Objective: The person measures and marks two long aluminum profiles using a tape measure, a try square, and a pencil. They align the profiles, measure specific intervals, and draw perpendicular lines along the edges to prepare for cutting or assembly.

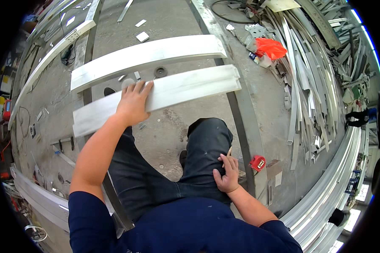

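Observation:
My left hand (pixel 133 103) rests flat, fingers spread, on the nearer of two long pale aluminium profiles (pixel 185 86) that lie across two metal rails. The farther profile (pixel 147 55) lies parallel just beyond it. My right hand (pixel 226 173) sits on my right thigh, fingers curled around a thin pencil (pixel 229 152) that sticks up from them. A red tape measure (pixel 257 162) lies on the right rail (pixel 240 114) close to that hand. My dark trousers fill the space between both hands.
Concrete floor with small metal offcuts (pixel 142 36) and a round disc (pixel 160 72). A heap of aluminium strips (pixel 304 80) and a red bag (pixel 271 47) lie at the right. Long profiles (pixel 325 198) are stacked at lower right, more at the left (pixel 38 198).

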A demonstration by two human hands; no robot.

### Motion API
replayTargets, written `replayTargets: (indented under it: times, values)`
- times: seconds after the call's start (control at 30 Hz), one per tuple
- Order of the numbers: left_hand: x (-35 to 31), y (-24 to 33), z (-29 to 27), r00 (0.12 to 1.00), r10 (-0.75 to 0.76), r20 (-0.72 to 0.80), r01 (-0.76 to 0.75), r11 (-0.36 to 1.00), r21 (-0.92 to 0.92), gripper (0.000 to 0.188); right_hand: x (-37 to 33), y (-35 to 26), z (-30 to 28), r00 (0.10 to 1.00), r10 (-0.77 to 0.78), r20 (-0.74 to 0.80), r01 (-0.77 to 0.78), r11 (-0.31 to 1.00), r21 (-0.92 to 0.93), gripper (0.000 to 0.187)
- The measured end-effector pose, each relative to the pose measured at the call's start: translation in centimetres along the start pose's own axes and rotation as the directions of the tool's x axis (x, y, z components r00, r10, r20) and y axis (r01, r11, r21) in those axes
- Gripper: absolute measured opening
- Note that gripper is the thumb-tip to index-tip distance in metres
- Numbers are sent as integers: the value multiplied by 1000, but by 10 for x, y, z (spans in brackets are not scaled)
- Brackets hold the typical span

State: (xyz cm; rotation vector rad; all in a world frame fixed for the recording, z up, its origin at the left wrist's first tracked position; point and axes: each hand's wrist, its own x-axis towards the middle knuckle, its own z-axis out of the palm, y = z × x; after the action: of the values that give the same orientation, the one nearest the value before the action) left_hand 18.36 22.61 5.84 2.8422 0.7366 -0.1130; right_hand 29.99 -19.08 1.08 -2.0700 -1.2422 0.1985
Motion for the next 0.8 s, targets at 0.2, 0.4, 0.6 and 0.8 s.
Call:
replayTargets:
  times: [0.2, 0.4, 0.6, 0.8]
  values:
    - [-79, 40, 13, 997, 75, 10, -74, 996, -55, 104, -11, -1, 6, 999, 13, -39, -12, 1000, 18, 61]
    - [-110, 65, 28, 998, 44, 38, -41, 997, -68, 106, -14, -2, 12, 998, 34, -55, -32, 999, 36, 59]
    - [-152, 39, 17, 967, -162, -197, 117, 969, -219, 102, 22, 10, -18, 969, 72, -235, -57, 996, 72, 52]
    - [-266, -86, 58, 585, -719, -376, 526, 689, -499, 93, 90, 73, -46, 883, 408, -232, -396, 913, 97, 58]
